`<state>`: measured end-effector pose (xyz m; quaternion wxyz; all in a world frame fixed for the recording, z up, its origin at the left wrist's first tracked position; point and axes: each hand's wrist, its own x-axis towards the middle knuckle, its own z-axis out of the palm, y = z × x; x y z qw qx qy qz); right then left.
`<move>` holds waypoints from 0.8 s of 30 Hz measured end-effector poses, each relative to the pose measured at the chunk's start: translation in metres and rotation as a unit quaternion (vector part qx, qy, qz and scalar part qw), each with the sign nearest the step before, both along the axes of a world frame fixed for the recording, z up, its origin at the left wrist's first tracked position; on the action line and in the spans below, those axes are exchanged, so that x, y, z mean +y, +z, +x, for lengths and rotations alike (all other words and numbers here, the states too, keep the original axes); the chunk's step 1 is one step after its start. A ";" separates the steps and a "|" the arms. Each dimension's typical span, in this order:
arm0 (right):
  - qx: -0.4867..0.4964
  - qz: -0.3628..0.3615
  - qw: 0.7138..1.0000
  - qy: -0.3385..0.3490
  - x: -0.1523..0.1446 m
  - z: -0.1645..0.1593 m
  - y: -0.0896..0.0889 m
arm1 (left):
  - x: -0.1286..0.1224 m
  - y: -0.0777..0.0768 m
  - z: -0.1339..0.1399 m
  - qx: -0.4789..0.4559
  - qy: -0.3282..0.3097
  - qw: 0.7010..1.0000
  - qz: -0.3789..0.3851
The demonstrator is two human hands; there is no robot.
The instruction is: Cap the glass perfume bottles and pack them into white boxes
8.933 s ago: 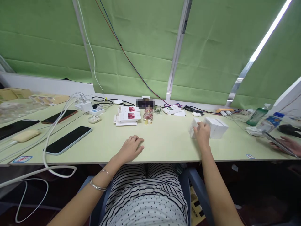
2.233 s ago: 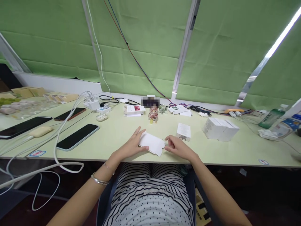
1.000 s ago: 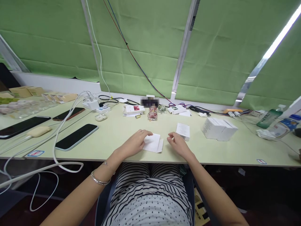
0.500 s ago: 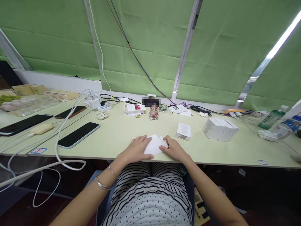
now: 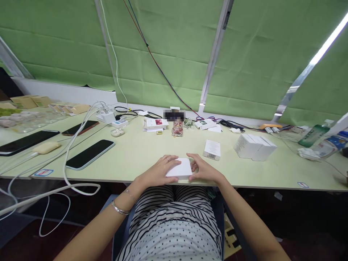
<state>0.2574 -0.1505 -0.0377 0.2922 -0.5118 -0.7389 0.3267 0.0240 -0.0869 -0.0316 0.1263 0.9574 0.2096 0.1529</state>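
A small white box (image 5: 181, 168) rests at the near edge of the table, its plain top facing up and its front side showing. From the left, my left hand (image 5: 160, 169) grips it, fingers over the top and thumb along the front. My right hand (image 5: 203, 168) is curved round its right end, with the thumb at the near corner and the index finger at the far one. The other right fingers are curled against that end, which they partly hide. Beyond my right hand lies a printed white box (image 5: 212, 149) with a barcode.
Several white boxes (image 5: 255, 146) stand together at right. Left lie a phone (image 5: 91, 154) and looping white cables (image 5: 71, 145). Further back are a clear container with pink contents (image 5: 177, 129), a flat white box (image 5: 155, 123) and black cables (image 5: 231, 125). A green bottle (image 5: 315, 135) lies far right.
The white box has gone from tilted, with a corner pointing away, to level and squared to me. My right hand has opened from a pinch to a wider hold round its end.
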 end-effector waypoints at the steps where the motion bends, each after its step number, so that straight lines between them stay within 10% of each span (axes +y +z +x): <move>1: -0.006 0.003 1.000 0.002 0.000 -0.001 0.001 | -0.001 0.001 0.000 -0.002 0.000 1.000 -0.005; 14: -0.056 0.024 0.998 -0.026 -0.005 0.001 0.015 | 0.002 0.000 0.000 -0.076 0.045 0.996 -0.017; 20: 0.085 0.074 0.950 -0.292 0.000 0.052 0.032 | 0.013 0.009 0.024 -0.247 0.202 0.938 -0.136; 24: 0.187 0.085 0.863 -0.462 0.013 0.081 0.017 | 0.030 0.012 0.088 -0.190 0.138 0.933 -0.273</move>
